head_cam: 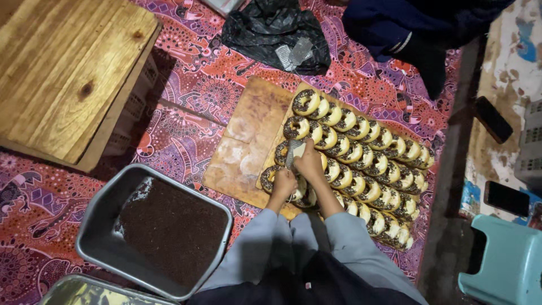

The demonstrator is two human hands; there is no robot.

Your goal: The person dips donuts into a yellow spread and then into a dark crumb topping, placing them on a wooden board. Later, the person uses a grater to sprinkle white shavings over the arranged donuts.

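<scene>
Left hand [284, 183] steadying chocolate-sprinkled ring doughnuts [361, 164] on brown wooden board [245, 147]; right hand [309, 162] fingers pinching small metal scraper [294, 151]; lifting judged underway.

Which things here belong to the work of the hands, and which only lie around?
In use:
- left hand on a doughnut
- right hand holding a small metal tool
- rows of doughnuts on a wooden board
- grey tray of dark sprinkles

Lying about:
- black bag
- wooden table
- two phones
- blue stool
</scene>
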